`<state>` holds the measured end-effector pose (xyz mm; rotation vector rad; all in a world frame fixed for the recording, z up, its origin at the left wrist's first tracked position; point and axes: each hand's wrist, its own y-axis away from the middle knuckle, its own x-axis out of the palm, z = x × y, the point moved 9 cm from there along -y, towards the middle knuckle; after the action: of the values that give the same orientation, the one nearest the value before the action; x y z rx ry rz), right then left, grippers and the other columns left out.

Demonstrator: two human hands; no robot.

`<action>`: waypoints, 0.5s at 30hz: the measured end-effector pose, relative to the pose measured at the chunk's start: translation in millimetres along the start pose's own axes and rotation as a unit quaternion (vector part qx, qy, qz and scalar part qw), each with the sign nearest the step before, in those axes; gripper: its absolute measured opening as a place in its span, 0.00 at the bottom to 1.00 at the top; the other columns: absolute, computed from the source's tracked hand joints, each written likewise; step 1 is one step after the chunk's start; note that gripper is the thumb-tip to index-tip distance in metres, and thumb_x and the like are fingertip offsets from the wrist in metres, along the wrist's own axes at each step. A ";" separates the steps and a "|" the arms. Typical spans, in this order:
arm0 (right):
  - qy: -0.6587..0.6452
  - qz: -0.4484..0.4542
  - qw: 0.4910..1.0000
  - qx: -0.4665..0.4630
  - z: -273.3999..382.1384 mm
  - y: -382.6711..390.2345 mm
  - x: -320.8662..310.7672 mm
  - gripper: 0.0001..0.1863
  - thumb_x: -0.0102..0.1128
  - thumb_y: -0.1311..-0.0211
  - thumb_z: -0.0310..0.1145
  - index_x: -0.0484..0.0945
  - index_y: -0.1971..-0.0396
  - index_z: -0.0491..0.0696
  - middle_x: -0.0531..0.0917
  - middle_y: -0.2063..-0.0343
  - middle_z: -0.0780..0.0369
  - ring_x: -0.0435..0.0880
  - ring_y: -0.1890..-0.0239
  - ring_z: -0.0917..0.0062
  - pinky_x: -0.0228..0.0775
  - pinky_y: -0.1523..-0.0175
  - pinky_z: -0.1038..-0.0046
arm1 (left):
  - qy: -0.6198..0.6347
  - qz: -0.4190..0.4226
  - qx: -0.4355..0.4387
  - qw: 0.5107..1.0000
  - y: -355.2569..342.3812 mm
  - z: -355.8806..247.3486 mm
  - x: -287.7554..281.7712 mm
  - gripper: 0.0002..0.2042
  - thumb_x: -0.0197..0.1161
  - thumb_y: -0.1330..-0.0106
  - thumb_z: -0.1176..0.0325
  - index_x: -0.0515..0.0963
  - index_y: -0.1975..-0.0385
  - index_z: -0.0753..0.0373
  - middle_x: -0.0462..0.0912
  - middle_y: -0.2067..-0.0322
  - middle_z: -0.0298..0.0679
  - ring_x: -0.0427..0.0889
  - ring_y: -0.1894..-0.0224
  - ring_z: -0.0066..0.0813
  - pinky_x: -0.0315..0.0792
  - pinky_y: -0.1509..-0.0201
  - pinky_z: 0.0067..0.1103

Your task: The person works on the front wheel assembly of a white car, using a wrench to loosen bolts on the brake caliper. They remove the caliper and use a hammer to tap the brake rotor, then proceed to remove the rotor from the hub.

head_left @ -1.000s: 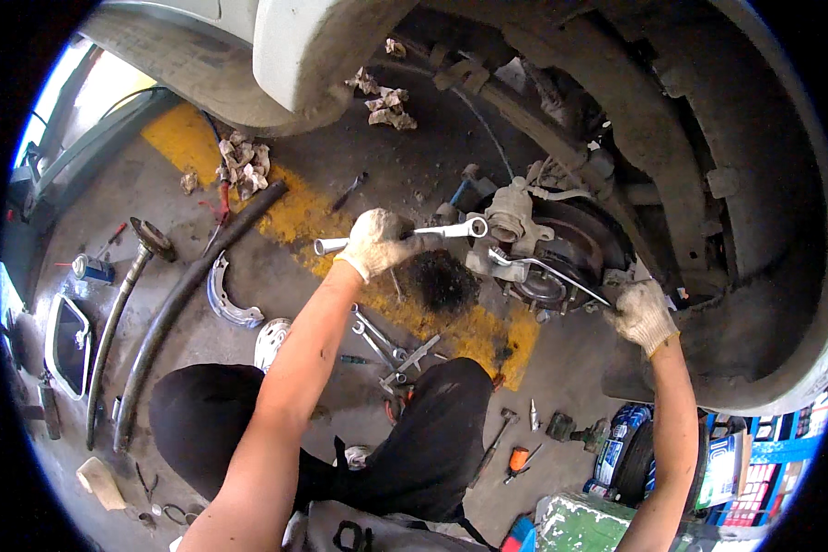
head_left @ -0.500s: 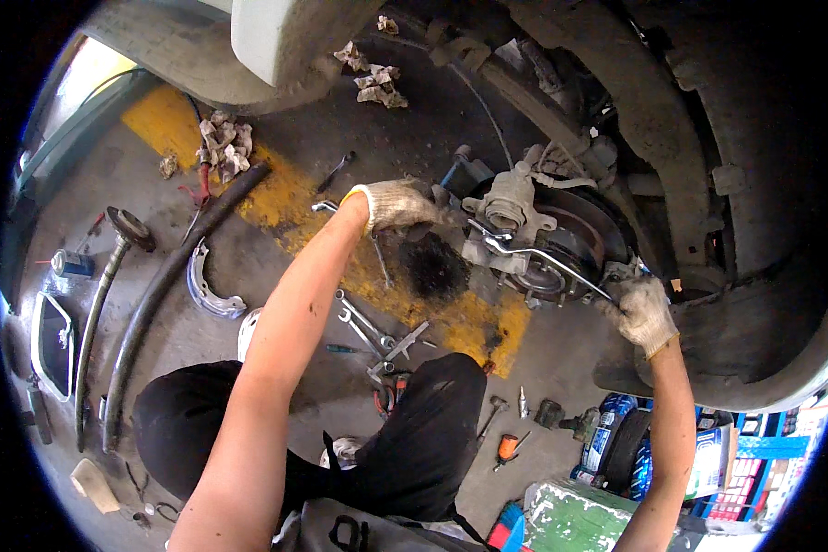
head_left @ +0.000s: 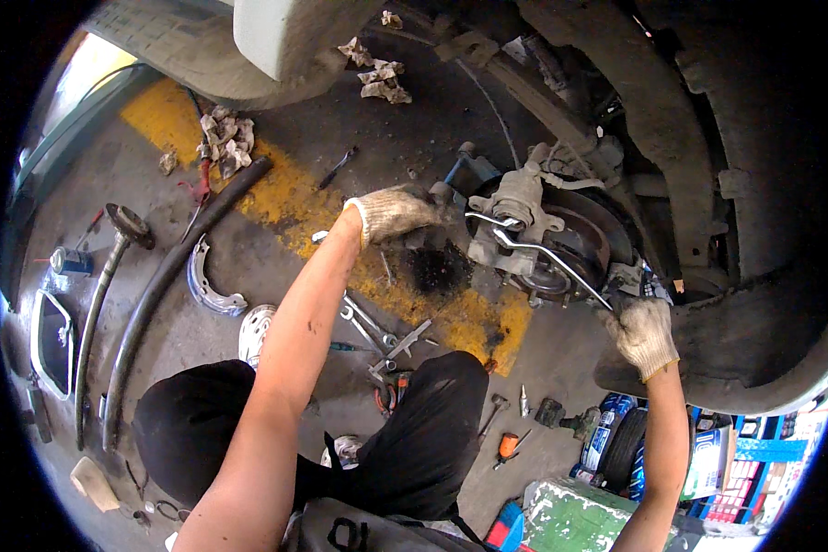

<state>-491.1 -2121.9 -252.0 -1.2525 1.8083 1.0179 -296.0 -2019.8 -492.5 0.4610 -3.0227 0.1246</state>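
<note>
Brake disc point(head_left: 587, 228) exposed, caliper point(head_left: 517, 204) in place at its edge, bolt tightness unclear; left hand point(head_left: 400, 213) grips a short-showing wrench point(head_left: 493, 220), right hand point(head_left: 641, 329) grasps a bent wrench point(head_left: 561, 263), both reaching the caliper.

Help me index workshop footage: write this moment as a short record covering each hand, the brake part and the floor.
Left hand: gloved, gripping a wrench
Right hand: gloved, gripping a bent wrench
Brake caliper: both wrenches' far ends at it
Floor: yellow stripe, loose wrenches, curved metal part
</note>
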 end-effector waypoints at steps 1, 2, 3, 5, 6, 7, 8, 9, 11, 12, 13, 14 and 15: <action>0.020 0.015 1.000 0.005 -1.0 0.9 3.4 0.17 0.57 0.52 0.43 0.75 0.88 0.44 0.75 0.87 0.54 0.74 0.80 0.59 0.63 0.73 0.61 | -0.007 -0.011 0.011 1.000 2.6 -6.1 -1.3 0.16 0.55 0.43 0.55 0.75 0.72 0.65 0.71 0.87 0.31 0.67 0.86 0.19 0.64 0.83 0.20; 0.040 0.030 0.999 0.011 -3.1 1.9 7.6 0.18 0.57 0.52 0.43 0.75 0.89 0.44 0.75 0.87 0.54 0.74 0.80 0.59 0.63 0.74 0.61 | -0.015 -0.022 0.022 0.999 5.7 -12.0 -2.8 0.16 0.55 0.43 0.55 0.75 0.72 0.65 0.71 0.87 0.32 0.68 0.87 0.19 0.64 0.83 0.20; 0.060 0.046 0.997 0.017 -4.7 2.8 10.9 0.18 0.57 0.52 0.44 0.75 0.89 0.45 0.75 0.86 0.54 0.74 0.80 0.59 0.63 0.74 0.61 | -0.029 -0.025 0.007 0.999 8.9 -18.8 -3.9 0.17 0.56 0.44 0.54 0.75 0.73 0.65 0.71 0.87 0.32 0.68 0.87 0.20 0.64 0.83 0.20; 0.037 0.030 0.999 0.021 2.0 0.2 5.5 0.18 0.56 0.51 0.44 0.75 0.90 0.45 0.75 0.86 0.54 0.75 0.81 0.60 0.63 0.74 0.62 | -0.017 -0.030 -0.026 0.999 11.4 -19.9 -0.6 0.17 0.56 0.45 0.53 0.75 0.73 0.64 0.71 0.88 0.33 0.68 0.87 0.20 0.63 0.84 0.20; 0.026 0.022 0.999 0.024 6.2 -1.5 2.4 0.19 0.56 0.51 0.44 0.75 0.90 0.45 0.75 0.86 0.54 0.75 0.81 0.60 0.63 0.74 0.62 | 0.009 -0.034 -0.043 0.998 12.2 -18.8 2.8 0.17 0.56 0.45 0.53 0.75 0.74 0.64 0.72 0.87 0.34 0.69 0.88 0.21 0.64 0.84 0.20; 0.030 0.032 0.999 0.031 8.3 -0.8 3.4 0.19 0.56 0.51 0.44 0.75 0.91 0.45 0.75 0.86 0.54 0.75 0.81 0.60 0.63 0.74 0.62 | 0.006 -0.041 -0.048 0.998 13.2 -18.0 3.8 0.17 0.56 0.45 0.54 0.75 0.73 0.64 0.72 0.87 0.34 0.70 0.87 0.21 0.64 0.84 0.20; 0.034 0.043 0.998 0.038 10.7 1.6 4.6 0.20 0.55 0.50 0.45 0.75 0.91 0.45 0.75 0.86 0.54 0.75 0.81 0.60 0.63 0.74 0.62 | 0.003 -0.049 -0.054 0.997 14.4 -18.4 4.3 0.16 0.56 0.45 0.54 0.75 0.73 0.64 0.73 0.87 0.35 0.70 0.87 0.22 0.64 0.84 0.20; 0.038 0.055 0.997 0.046 12.7 5.2 6.3 0.20 0.55 0.50 0.45 0.75 0.92 0.45 0.75 0.86 0.54 0.75 0.81 0.60 0.63 0.74 0.62 | 0.001 -0.056 -0.059 0.997 15.5 -19.1 6.1 0.16 0.56 0.44 0.55 0.75 0.72 0.64 0.74 0.87 0.35 0.71 0.87 0.22 0.64 0.84 0.20; 0.048 0.053 0.995 0.068 15.7 12.2 8.3 0.22 0.54 0.49 0.46 0.74 0.92 0.44 0.75 0.88 0.54 0.75 0.81 0.60 0.64 0.73 0.62 | 0.006 -0.084 -0.083 0.993 19.9 -18.4 6.9 0.15 0.55 0.44 0.57 0.75 0.72 0.64 0.74 0.86 0.36 0.71 0.87 0.22 0.64 0.83 0.21; 0.045 0.053 0.994 0.080 15.4 17.3 11.2 0.23 0.53 0.48 0.46 0.74 0.92 0.44 0.74 0.88 0.54 0.75 0.81 0.60 0.65 0.73 0.62 | 0.012 -0.099 -0.114 0.988 24.3 -21.9 9.6 0.14 0.54 0.44 0.58 0.75 0.72 0.64 0.75 0.85 0.36 0.72 0.87 0.22 0.65 0.83 0.21; 0.040 0.049 0.994 0.089 16.8 19.1 12.2 0.23 0.53 0.48 0.47 0.74 0.93 0.44 0.74 0.89 0.54 0.75 0.81 0.60 0.65 0.73 0.63 | 0.040 -0.091 -0.138 0.985 30.5 -24.8 11.4 0.15 0.55 0.44 0.58 0.75 0.70 0.66 0.75 0.84 0.39 0.74 0.83 0.24 0.68 0.78 0.23; 0.051 0.090 0.989 0.108 19.4 21.8 13.8 0.22 0.53 0.48 0.47 0.75 0.91 0.45 0.75 0.88 0.54 0.75 0.81 0.60 0.65 0.72 0.63 | 0.067 -0.083 -0.162 0.981 35.9 -25.3 13.3 0.16 0.56 0.44 0.57 0.76 0.69 0.67 0.76 0.83 0.41 0.76 0.79 0.25 0.70 0.72 0.25; 0.050 0.085 0.989 0.110 21.9 22.9 14.8 0.22 0.53 0.48 0.47 0.76 0.90 0.45 0.75 0.88 0.54 0.75 0.80 0.60 0.65 0.72 0.63 | 0.097 -0.073 -0.186 0.975 39.9 -22.0 16.6 0.18 0.56 0.44 0.57 0.76 0.68 0.69 0.76 0.81 0.43 0.77 0.75 0.26 0.73 0.66 0.26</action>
<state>-514.7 -2103.2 -269.8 -1.0448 2.0722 0.8300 -322.2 -1984.7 -471.9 0.5906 -2.7191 -0.3777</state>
